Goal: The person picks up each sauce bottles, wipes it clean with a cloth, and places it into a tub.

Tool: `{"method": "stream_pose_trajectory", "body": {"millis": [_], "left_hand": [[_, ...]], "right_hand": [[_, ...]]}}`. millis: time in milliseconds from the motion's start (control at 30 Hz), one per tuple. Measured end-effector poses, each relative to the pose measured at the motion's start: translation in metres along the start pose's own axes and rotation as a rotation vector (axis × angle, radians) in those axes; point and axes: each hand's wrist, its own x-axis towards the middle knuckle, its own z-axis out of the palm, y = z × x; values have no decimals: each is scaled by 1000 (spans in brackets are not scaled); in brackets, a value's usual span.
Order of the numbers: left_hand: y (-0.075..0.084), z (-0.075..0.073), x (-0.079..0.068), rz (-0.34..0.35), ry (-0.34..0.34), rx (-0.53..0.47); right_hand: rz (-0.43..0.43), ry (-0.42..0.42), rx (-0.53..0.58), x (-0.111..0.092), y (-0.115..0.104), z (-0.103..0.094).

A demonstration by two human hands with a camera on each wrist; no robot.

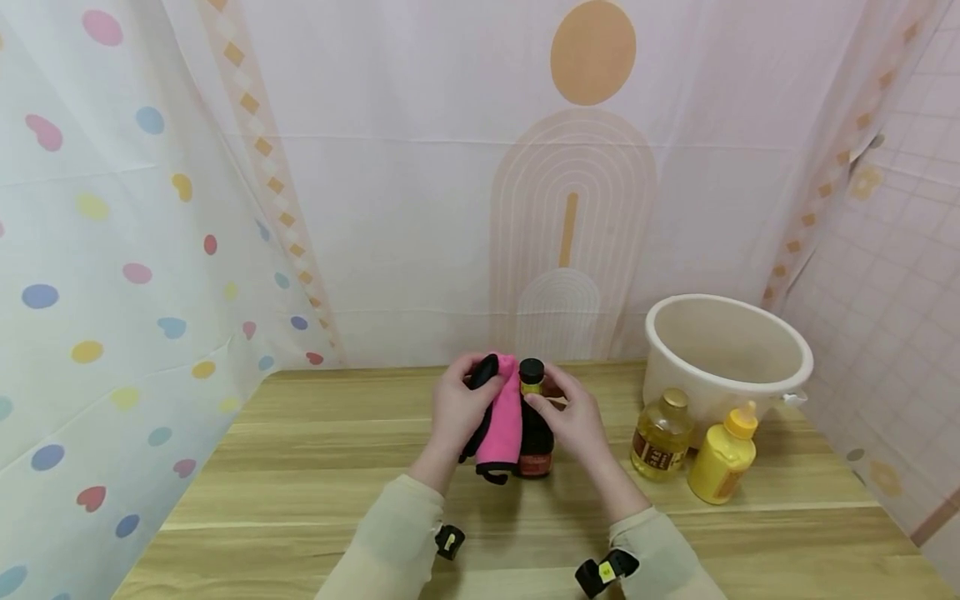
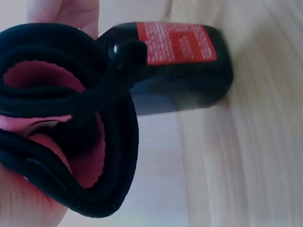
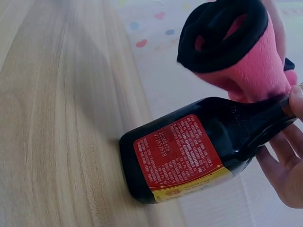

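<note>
Gripped by my left hand (image 1: 463, 407) is a soft pink mitt-like cloth (image 1: 504, 427) with thick black edging and a small black loop. In the left wrist view its rolled, black-rimmed openings (image 2: 106, 189) face the camera, and the pink lining shows inside. My right hand (image 1: 573, 414) holds a dark glass sauce bottle (image 1: 536, 437) by the neck, just under its black cap. The bottle's red and yellow label (image 3: 176, 152) shows in the right wrist view. Cloth and bottle are side by side, and the cloth overlaps the bottle's neck there.
To the right on the wooden table (image 1: 337, 483) stand a bottle of golden oil (image 1: 662, 437) and a yellow squeeze bottle (image 1: 722, 462) with an orange cap. Behind them is a white bucket (image 1: 678, 367). Patterned curtains (image 1: 405, 250) hang around the table's back and sides.
</note>
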Motion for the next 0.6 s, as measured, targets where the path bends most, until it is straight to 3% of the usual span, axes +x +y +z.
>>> {"method": "stream_pose_trajectory", "body": {"millis": [133,333,600], "left_hand": [[-2,7,-3,8,-35,-56],[-11,6,-8,-7,-140,-153],[-17,0,-16,-47,-289,-211]], "right_hand": [[12,5,0,-1,-7,0],[18,5,-11,-5,-33,-2],[28,3,7,0,-5,1]]}}
